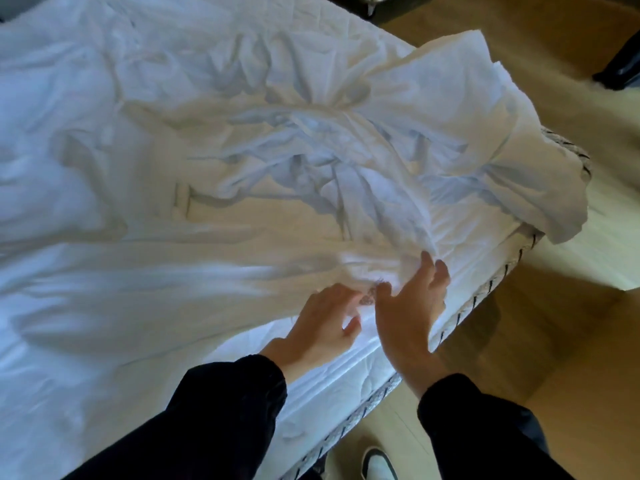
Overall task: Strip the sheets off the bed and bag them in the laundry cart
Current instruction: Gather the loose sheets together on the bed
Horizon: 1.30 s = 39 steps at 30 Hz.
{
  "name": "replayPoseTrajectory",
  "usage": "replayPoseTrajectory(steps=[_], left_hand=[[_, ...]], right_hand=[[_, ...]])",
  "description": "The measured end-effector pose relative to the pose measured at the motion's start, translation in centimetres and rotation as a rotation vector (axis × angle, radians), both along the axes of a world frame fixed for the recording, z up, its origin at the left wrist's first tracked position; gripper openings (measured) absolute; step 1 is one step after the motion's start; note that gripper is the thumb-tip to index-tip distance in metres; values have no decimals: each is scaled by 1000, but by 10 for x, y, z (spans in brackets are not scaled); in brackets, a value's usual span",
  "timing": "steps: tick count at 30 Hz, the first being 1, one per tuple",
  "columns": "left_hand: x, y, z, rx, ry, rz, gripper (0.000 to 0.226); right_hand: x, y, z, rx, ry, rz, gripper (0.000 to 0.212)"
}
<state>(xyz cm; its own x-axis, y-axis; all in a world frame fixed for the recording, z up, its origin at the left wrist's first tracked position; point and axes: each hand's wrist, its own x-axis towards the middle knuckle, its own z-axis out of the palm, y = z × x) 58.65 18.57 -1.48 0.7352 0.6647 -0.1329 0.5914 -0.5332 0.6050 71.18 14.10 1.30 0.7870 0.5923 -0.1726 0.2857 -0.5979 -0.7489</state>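
White sheet (277, 161), crumpled, bunched loose atop mattress (346, 368) corner

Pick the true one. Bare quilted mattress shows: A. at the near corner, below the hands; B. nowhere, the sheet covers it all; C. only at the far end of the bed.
A: the mattress lies bare just below the left hand and right hand; the crumpled sheet covers the bed beyond.
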Motion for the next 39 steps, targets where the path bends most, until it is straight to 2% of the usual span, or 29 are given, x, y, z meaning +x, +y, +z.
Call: replayPoseTrajectory(steps=[3, 6, 9, 11, 13, 17, 19, 22, 24, 27, 29, 32, 35, 37, 39], left_hand=[[-50, -11, 6, 117, 80, 166, 40], [-102, -28, 6, 274, 192, 307, 40], [-149, -45, 6, 351, 387, 489, 41], [-181, -58, 7, 313, 526, 632, 39], [-215, -71, 9, 224, 633, 772, 37], [-261, -93, 8, -9, 692, 989, 40], [-269, -101, 6, 13, 722, 989, 33], [-287, -119, 5, 14, 606, 992, 32], [-306, -138, 3, 50, 525, 923, 36], [-329, -172, -1, 120, 411, 749, 43], [-332, -190, -3, 170, 410, 680, 51], [-324, -192, -15, 173, 338, 876, 65], [-314, -179, -24, 53, 213, 1125, 87], [-310, -169, -23, 21, 247, 1105, 81], [-308, -163, -16, 4, 291, 1024, 63]], right_hand=[[-40, -10, -10, -4, -236, 358, 57], [-73, -24, -20, -10, -352, 763, 49], [-99, -38, -21, -59, -356, 1194, 57], [-116, -44, -20, -130, -414, 1331, 68], [-135, -46, -17, -132, -474, 1347, 77], [-167, -37, -22, -120, -538, 1369, 86], [-171, -30, -26, -172, -606, 1339, 72], [-167, -30, -27, -218, -691, 1275, 38], [-163, -38, -24, -192, -731, 1285, 28], [-156, -58, -32, -76, -835, 1373, 39], [-153, -69, -40, -121, -877, 1383, 42], [-160, -78, -48, -179, -878, 1254, 42], [-176, -80, -47, -110, -952, 1323, 61], [-181, -77, -48, -112, -958, 1374, 72], [-186, -72, -49, -173, -948, 1399, 75]])
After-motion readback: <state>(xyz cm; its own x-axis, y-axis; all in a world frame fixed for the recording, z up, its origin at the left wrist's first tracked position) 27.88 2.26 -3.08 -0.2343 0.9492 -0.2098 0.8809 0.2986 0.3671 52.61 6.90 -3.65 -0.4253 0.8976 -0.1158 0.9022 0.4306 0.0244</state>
